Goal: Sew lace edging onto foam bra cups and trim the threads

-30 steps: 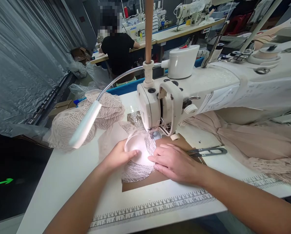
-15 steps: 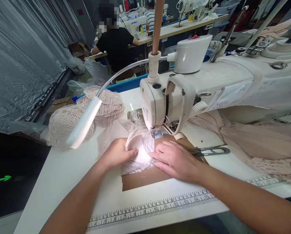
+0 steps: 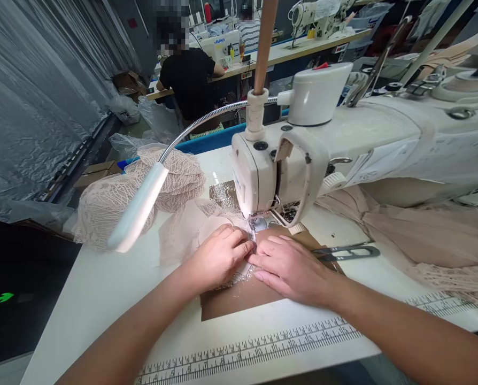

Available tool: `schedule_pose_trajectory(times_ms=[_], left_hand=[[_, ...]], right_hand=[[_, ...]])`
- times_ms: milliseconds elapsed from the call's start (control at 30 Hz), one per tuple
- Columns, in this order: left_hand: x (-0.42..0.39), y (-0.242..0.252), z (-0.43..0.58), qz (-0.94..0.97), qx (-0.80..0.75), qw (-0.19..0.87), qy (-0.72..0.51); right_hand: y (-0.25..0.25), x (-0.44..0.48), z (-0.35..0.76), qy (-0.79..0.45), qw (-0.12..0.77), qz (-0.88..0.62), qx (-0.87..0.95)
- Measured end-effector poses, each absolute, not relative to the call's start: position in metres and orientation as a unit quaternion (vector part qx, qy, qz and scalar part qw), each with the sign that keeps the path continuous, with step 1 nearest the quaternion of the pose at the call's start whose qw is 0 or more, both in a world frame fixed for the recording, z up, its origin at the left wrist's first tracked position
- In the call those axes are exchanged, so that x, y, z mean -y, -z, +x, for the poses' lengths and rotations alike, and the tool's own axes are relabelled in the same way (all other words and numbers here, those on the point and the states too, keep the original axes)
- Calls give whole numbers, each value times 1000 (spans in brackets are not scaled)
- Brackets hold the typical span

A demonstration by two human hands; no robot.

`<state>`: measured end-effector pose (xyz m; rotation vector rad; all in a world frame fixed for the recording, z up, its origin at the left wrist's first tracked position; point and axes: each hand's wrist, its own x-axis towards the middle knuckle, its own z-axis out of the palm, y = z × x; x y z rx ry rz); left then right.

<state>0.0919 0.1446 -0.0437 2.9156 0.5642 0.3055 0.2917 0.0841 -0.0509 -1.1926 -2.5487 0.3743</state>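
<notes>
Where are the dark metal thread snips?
Head view, right of centre: the dark metal thread snips lie on the white tabletop, beside the right hand, partly over the brown sheet.

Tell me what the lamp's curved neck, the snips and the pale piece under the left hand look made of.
Curved neck: probably metal, shiny and ribbed.
Snips: likely metal, dull grey, thin-bladed.
Pale piece: likely fabric, matte, lacy at its edge.

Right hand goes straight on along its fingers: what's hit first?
Probably the left hand, its fingertips close by those of the right hand; depth is unclear, so I can't tell whether they already touch.
</notes>
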Motion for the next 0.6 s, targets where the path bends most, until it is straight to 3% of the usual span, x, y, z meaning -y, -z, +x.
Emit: schedule_pose_trajectory(times_ms=[300, 600], left_hand=[[-147, 48, 85, 975, -182, 91, -92], [-148, 47, 84, 973, -200, 88, -75]], right_hand=[[58, -90, 296, -116, 257, -470, 836], [60, -94, 291, -20, 170, -506, 845]])
